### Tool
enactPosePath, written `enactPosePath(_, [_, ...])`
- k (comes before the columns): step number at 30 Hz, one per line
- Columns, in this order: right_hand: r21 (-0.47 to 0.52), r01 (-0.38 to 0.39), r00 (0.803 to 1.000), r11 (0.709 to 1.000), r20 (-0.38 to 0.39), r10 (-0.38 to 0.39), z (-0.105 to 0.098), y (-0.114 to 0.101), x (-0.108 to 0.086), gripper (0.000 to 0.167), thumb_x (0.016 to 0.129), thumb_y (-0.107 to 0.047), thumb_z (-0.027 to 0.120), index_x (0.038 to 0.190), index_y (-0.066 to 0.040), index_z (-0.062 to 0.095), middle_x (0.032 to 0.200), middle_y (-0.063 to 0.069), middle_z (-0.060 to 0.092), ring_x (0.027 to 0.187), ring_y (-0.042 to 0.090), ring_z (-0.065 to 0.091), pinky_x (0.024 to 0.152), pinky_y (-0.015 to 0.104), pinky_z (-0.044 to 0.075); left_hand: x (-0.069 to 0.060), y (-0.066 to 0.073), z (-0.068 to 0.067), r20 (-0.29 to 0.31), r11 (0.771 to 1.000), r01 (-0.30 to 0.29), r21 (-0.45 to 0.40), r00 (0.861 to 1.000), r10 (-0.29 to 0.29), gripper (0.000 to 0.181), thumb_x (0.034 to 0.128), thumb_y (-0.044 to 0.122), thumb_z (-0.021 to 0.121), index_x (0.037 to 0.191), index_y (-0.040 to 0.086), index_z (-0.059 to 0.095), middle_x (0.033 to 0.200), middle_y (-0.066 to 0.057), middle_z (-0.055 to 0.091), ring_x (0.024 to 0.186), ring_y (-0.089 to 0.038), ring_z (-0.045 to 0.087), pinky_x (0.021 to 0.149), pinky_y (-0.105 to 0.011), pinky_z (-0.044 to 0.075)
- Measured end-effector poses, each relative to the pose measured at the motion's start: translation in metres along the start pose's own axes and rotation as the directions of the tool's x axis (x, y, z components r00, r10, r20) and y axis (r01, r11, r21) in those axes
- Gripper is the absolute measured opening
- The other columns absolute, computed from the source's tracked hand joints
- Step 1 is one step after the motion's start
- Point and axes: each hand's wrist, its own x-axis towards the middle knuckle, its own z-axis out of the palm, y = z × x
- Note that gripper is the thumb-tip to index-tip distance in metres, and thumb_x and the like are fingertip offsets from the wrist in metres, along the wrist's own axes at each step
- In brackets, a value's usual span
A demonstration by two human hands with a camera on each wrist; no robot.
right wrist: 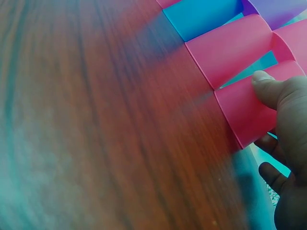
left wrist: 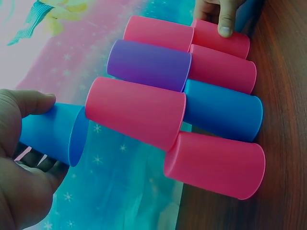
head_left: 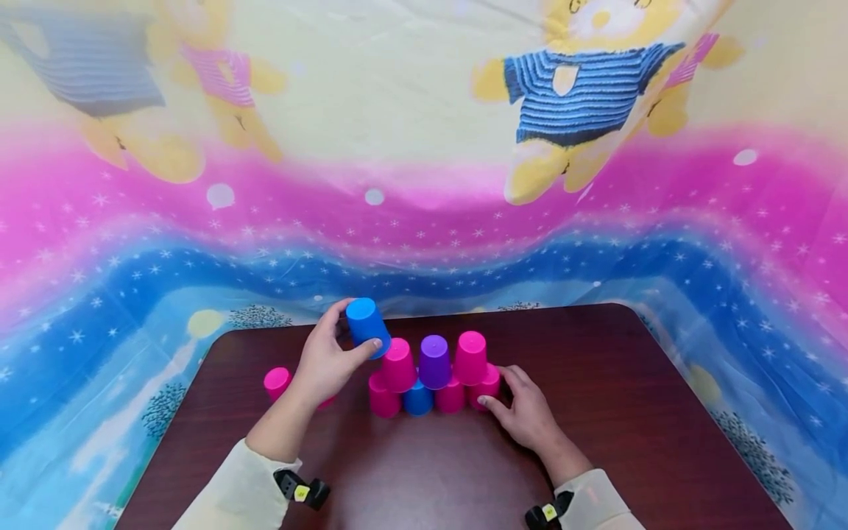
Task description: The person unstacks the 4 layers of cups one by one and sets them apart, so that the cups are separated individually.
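Note:
My left hand (head_left: 329, 361) holds a blue cup (head_left: 366, 324) upside down and slightly tilted, thumb on one side and fingers on the other. That cup is in the air at the upper left of a two-row stack of upturned cups. The stack's upper row has a left pink cup (head_left: 399, 366), a purple cup (head_left: 433, 362) and a right pink cup (head_left: 471, 358). Below them stand a blue cup (left wrist: 223, 111) and several pink ones. My right hand (head_left: 526, 412) grips the bottom row's rightmost pink cup (right wrist: 247, 108), its thumb on the near side.
Left of the stack, another pink cup (head_left: 277, 380) stands on the dark brown table (head_left: 424, 471). Some more pink shows past my left wrist, mostly hidden. A printed cloth (head_left: 411, 213) with bears and snowflakes hangs behind and beside the table.

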Motion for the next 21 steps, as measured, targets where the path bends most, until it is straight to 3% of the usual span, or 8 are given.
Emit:
enactPosePath(8, [-0.004, 0.02, 1.0, 1.0, 0.0, -0.02, 0.002, 0.001, -0.001, 0.061, 0.089, -0.039, 0.083, 0.139, -0.012, 0.06, 0.119, -0.002, 0.06, 0.109, 0.019, 0.064, 0.095, 0.044, 0.057, -0.004, -0.009, -0.006, -0.004, 0.999, 0.03, -0.041, 1.0, -0.031, 0.081, 0.0905, 0.028, 0.083, 0.157, 0.021, 0.037, 0.151, -0.013, 0.049, 0.138, -0.043, 0.049, 0.103, -0.059, 0.051])
enactPosePath(21, [-0.008, 0.019, 1.0, 1.0, -0.001, -0.019, 0.0, 0.0, -0.001, 0.061, 0.089, -0.036, 0.084, 0.139, -0.011, 0.06, 0.12, 0.0, 0.061, 0.109, 0.022, 0.064, 0.095, 0.046, 0.057, -0.003, -0.011, -0.014, -0.018, 0.999, 0.009, -0.038, 1.0, -0.009, 0.079, 0.0911, 0.026, 0.082, 0.156, 0.018, 0.038, 0.149, -0.016, 0.051, 0.137, -0.044, 0.05, 0.106, -0.06, 0.049])
